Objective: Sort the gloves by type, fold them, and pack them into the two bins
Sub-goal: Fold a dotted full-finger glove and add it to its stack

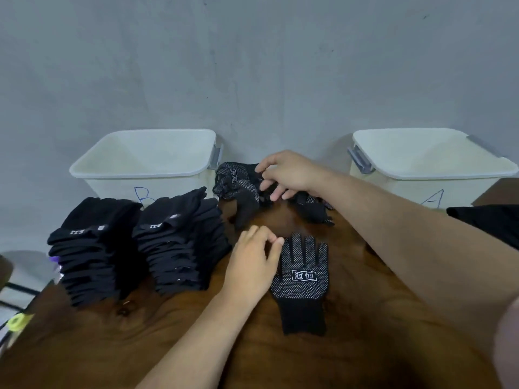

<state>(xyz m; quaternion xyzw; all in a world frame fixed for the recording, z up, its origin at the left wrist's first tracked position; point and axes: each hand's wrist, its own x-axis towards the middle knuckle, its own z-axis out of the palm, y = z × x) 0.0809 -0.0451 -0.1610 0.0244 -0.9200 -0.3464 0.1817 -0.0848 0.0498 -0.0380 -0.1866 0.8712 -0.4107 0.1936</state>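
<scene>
- The fingers (276,195) of the right hand (289,172) curl into the loose dotted gloves (238,183), which lie between bin B (134,173) and bin A (438,175). They should lift only one glove, best by its cuff.
- The left hand (252,265) has loosely curled fingers, and one tip touches the edge of the flat glove (302,279) on the table (365,318). Whether it pinches cannot be told. It should hold this glove still.
- The picked glove probably goes on top of it, clear of the folded stacks (179,242).
</scene>
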